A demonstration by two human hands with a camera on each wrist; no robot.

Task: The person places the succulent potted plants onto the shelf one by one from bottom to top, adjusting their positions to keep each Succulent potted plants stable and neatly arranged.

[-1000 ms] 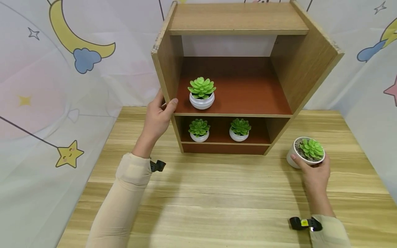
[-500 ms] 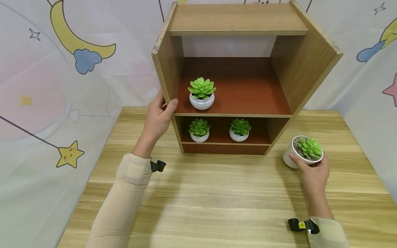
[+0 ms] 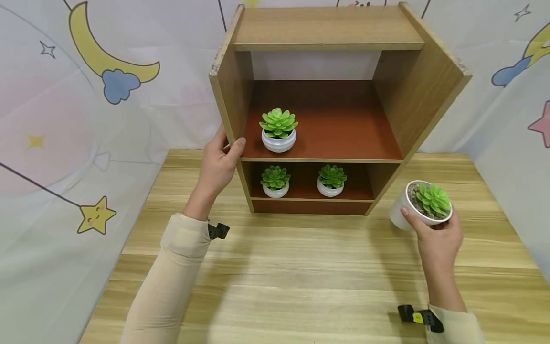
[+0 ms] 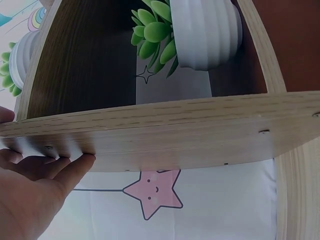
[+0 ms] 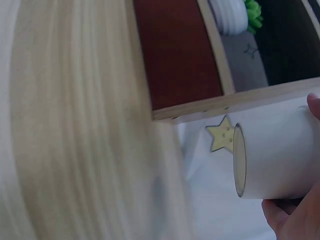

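Observation:
My left hand (image 3: 219, 162) grips the left side panel of a wooden shelf unit (image 3: 326, 40), its thumb on the front edge and its fingers along the outer face. In my right hand (image 3: 440, 243) is a potted succulent (image 3: 433, 199) in a plain white pot, held by the side and tilted. The right wrist view shows the underside of that white pot (image 5: 240, 160), off the table and beside the shelf's side panel. One smaller succulent in a ribbed white pot (image 3: 278, 139) stands at the left of the middle shelf. Two similar succulents (image 3: 275, 181) (image 3: 332, 180) sit on the bottom shelf.
The shelf unit stands on a wood-grain table (image 3: 301, 282) with its open back toward a cloth backdrop (image 3: 129, 28) printed with moons and stars. Its right side panel (image 3: 429, 91) rises between the held pot and the shelves.
My right hand has lifted the potted succulent slightly, and the pot leans more to the right. The left hand keeps its grip on the shelf panel.

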